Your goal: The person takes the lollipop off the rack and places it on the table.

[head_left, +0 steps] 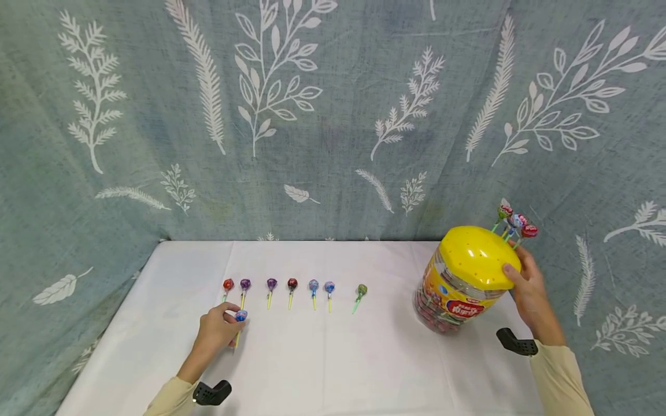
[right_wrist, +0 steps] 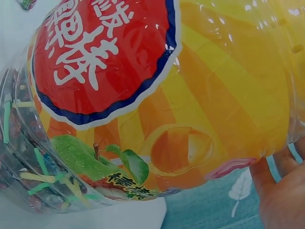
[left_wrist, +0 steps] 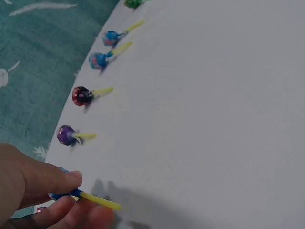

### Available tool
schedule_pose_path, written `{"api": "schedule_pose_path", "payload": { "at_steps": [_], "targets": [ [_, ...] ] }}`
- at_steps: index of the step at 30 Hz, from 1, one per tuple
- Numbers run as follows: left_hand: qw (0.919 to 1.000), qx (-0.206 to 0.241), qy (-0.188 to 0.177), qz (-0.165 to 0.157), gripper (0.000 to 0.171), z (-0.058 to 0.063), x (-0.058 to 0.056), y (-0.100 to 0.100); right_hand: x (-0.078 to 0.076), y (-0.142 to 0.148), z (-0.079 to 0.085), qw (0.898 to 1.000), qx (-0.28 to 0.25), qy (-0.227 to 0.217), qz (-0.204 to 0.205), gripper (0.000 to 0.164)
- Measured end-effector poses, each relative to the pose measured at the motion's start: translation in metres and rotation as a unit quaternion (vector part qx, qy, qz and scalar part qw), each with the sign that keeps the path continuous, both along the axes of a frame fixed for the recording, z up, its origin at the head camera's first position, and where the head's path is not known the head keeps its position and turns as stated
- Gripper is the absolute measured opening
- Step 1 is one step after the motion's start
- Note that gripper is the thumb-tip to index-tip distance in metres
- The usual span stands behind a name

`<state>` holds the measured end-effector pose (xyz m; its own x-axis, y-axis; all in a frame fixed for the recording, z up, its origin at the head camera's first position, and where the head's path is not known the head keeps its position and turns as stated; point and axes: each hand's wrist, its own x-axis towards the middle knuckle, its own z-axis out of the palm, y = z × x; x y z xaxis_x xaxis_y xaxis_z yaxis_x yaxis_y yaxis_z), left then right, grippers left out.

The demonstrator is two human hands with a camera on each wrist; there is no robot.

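My left hand (head_left: 215,328) pinches a blue-wrapped lollipop (head_left: 241,315) with a yellow stick, just above the near left end of a lollipop row. The left wrist view shows its yellow stick (left_wrist: 101,200) poking out past the fingers. On the right, my right hand (head_left: 532,289) grips the yellow lid (head_left: 476,254) of a clear candy jar (head_left: 442,303), which leans to the right. Several lollipops (head_left: 517,221) stick up at the lid's far right edge; where their sticks end is hidden. Loose lollipops (right_wrist: 43,176) fill the jar's bottom.
Along the white table (head_left: 374,358) lie a red lollipop (head_left: 228,284), two purple ones (head_left: 272,283), a dark red one (head_left: 292,283), two blue ones (head_left: 313,285) and a green one (head_left: 362,289). A leaf-patterned curtain (head_left: 333,138) hangs behind the table.
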<state>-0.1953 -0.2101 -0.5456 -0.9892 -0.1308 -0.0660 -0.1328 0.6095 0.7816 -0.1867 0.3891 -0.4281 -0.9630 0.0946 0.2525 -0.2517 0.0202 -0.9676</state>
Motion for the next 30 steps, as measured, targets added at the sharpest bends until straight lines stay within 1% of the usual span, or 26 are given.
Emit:
{"api": "schedule_pose_path", "payload": {
  "at_steps": [3,6,10,13,15,18,21,22,26,30],
  "targets": [
    [0.9998,-0.019,-0.006,-0.008,0.031,-0.002,0.003,0.000,0.000,-0.001,0.000,1.000,0.003,0.000,0.000,0.053],
    [0.9993,-0.028,-0.021,-0.015,0.030,-0.005,0.005,-0.001,-0.001,-0.001,-0.001,1.000,0.000,-0.001,0.004,0.052],
    [0.9984,-0.034,-0.039,-0.022,0.031,-0.011,0.005,-0.001,-0.003,0.000,-0.003,1.000,-0.004,-0.004,0.004,0.052],
    [0.9977,-0.045,-0.040,-0.032,0.034,-0.011,0.005,-0.003,-0.004,0.001,-0.003,1.000,-0.005,-0.004,0.003,0.052],
    [0.9970,-0.055,-0.038,-0.040,0.037,-0.009,0.005,-0.004,-0.004,0.001,-0.003,1.000,-0.007,-0.002,0.004,0.052],
    [0.9957,-0.075,-0.023,-0.050,0.040,-0.001,0.004,-0.003,-0.004,0.001,-0.003,1.000,-0.012,0.000,0.007,0.053],
    [0.9939,-0.093,0.008,-0.059,0.037,0.008,0.001,0.003,-0.004,0.002,-0.003,1.000,-0.013,0.002,0.007,0.053],
    [0.9937,-0.093,0.019,-0.061,0.036,0.010,0.000,0.006,-0.004,0.002,-0.003,1.000,-0.013,0.002,0.006,0.054],
    [0.9933,-0.069,0.051,-0.078,0.029,0.017,-0.003,0.024,-0.004,0.002,-0.002,1.000,-0.009,0.005,0.003,0.054],
    [0.9917,-0.028,0.076,-0.100,0.025,0.021,-0.005,0.043,-0.002,0.003,-0.003,1.000,-0.007,-0.001,-0.003,0.053]
  ]
}}
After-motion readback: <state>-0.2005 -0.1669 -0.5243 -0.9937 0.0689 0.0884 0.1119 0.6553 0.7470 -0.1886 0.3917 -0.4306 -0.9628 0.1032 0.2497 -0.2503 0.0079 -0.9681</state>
